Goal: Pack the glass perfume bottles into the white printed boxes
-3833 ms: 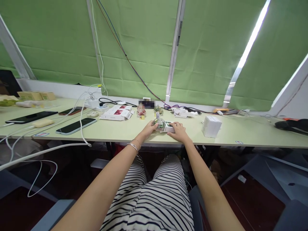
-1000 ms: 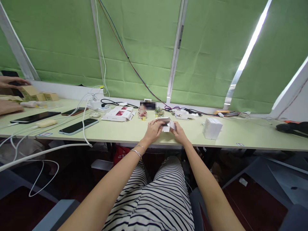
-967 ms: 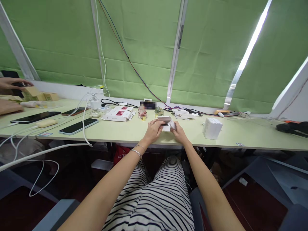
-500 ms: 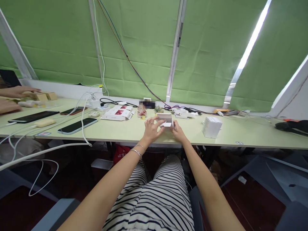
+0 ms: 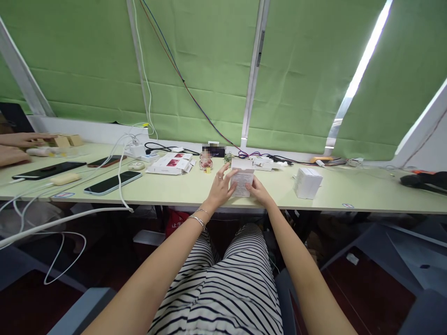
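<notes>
Between my two hands stands a small white cardboard box [image 5: 242,180], its printed side facing me and a pale flap raised at the top. My left hand [image 5: 221,187] grips its left side, with the thumb on the front and a finger lifted near the top edge. On the right side, my right hand [image 5: 257,190] holds the lower part with its thumb across the printed face. The inside of the box is hidden. Just behind it lie a small clear item with pink and yellow parts [image 5: 206,163] and a greenish tangle [image 5: 228,158].
Flattened white cartons [image 5: 172,164] lie left of my hands, and a white box [image 5: 308,183] stands to the right. Phones [image 5: 112,182] and white cables are farther left. Another person's hand [image 5: 26,139] is by small tan boxes [image 5: 63,140]. A black strap-like item [image 5: 424,180] lies far right.
The box has been tipped upright, so its printed side now faces me instead of its open interior. My hands have shifted slightly around it.
</notes>
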`<state>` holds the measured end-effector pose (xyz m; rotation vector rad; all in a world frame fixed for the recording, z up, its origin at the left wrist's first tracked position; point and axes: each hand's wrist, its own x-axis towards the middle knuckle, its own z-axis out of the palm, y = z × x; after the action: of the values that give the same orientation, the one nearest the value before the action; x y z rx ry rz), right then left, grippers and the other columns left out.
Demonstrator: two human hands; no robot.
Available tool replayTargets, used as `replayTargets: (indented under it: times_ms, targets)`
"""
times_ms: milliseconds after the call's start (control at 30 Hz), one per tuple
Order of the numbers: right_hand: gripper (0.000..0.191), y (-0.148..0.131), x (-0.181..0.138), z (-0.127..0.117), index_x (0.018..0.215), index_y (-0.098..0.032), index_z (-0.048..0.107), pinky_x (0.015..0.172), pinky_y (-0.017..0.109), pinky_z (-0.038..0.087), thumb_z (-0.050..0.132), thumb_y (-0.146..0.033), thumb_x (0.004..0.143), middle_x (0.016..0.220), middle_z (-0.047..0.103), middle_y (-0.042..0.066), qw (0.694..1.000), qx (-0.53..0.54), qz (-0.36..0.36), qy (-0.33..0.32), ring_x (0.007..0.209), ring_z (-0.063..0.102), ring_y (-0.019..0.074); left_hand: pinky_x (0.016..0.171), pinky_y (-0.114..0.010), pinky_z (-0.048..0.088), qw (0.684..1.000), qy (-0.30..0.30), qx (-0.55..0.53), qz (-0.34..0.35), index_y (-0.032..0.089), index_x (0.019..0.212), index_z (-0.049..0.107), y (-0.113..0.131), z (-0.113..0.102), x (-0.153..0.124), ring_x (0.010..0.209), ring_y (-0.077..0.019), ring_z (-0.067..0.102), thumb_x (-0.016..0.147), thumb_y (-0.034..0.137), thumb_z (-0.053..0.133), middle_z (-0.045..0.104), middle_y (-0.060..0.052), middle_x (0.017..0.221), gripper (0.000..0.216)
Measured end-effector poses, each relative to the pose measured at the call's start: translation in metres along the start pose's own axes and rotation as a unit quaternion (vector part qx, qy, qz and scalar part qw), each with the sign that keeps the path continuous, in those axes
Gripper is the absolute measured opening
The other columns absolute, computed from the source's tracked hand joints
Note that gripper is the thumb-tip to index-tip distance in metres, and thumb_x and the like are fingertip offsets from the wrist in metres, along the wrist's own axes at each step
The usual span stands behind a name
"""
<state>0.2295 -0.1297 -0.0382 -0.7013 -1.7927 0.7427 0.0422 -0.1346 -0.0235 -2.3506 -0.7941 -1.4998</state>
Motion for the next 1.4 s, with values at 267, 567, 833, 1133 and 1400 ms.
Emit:
replayTargets:
  times_ms: [267,567,833,1133,1400]
  targets:
    - [0.071,-0.011,0.0,0.001,0.138,-0.027,0.013,0.085,0.04,0.049,0.051,-0.045,0.081,0.132,0.038,0.014,0.983,-0.111,-0.064,0.133,0.107,0.053,0.0222,0.106,-0.044,0.024,0.999,-0.034,0.01,0.038,0.018,0.138,0.023,0.003,-0.001,0.002,0.134,-0.0255,0.023,0.085,0.028,0.048,0.028,-0.016,0.144,0.059]
    - [0.037,-0.041,0.0,-0.005,0.124,-0.027,0.034,0.084,0.04,0.051,0.04,-0.031,0.088,0.13,0.036,0.012,0.949,-0.251,-0.152,0.116,0.118,0.042,0.0234,0.103,-0.045,0.025,0.996,-0.036,0.028,0.08,0.019,0.134,0.027,-0.01,-0.005,0.015,0.132,-0.0257,0.027,0.087,0.031,0.044,0.045,-0.014,0.133,0.051]
    - [0.031,-0.032,0.003,-0.003,0.117,-0.026,0.031,0.075,0.037,0.054,0.041,-0.031,0.088,0.129,0.037,0.013,0.944,-0.256,-0.163,0.131,0.107,0.05,0.0213,0.096,-0.044,0.029,0.992,0.018,0.109,0.058,0.018,0.121,0.043,-0.014,-0.005,0.021,0.119,-0.0282,0.038,0.084,0.036,0.047,0.048,-0.014,0.113,0.041]
    - [0.031,-0.04,0.003,-0.004,0.117,-0.021,0.04,0.077,0.038,0.054,0.041,-0.032,0.088,0.128,0.041,0.014,0.94,-0.274,-0.154,0.13,0.117,0.044,0.0243,0.1,-0.043,0.025,0.994,0.02,0.105,-0.013,0.017,0.128,0.039,0.001,-0.003,0.018,0.124,-0.0271,0.033,0.085,0.035,0.045,0.043,-0.014,0.127,0.046]
    - [0.033,-0.04,0.003,-0.005,0.118,-0.021,0.043,0.077,0.037,0.055,0.042,-0.031,0.087,0.127,0.041,0.015,0.943,-0.268,-0.148,0.132,0.117,0.043,0.0242,0.102,-0.042,0.027,0.995,-0.03,-0.009,-0.099,0.019,0.111,0.051,0.0,-0.01,0.038,0.118,-0.0246,0.039,0.083,0.035,0.048,0.049,-0.01,0.121,0.032]
